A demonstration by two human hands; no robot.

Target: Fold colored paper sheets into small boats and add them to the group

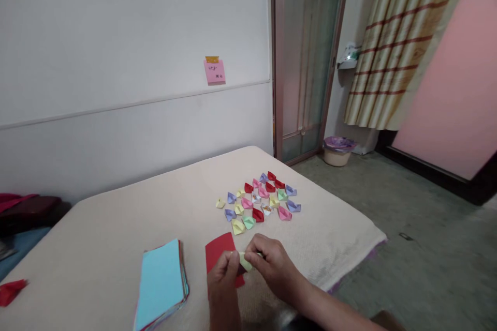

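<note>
Between my two hands is a small piece of pale green-yellow folded paper (244,261). My left hand (224,274) pinches its left side with thumb and fingers. On the other side, my right hand (272,264) grips the paper's right edge, its fingers curled. Underneath lies a red sheet of paper (220,248), partly hidden by my left hand. Just beyond the hands, several small folded paper boats (258,214) in red, pink, yellow, green, purple and white stand in loose rows.
A stack of coloured paper (161,282), light blue on top, lies left of my hands on the cream-covered bed (116,227). A red crumpled item (11,292) is at the far left. A lined bin (337,152) stands on the floor at right.
</note>
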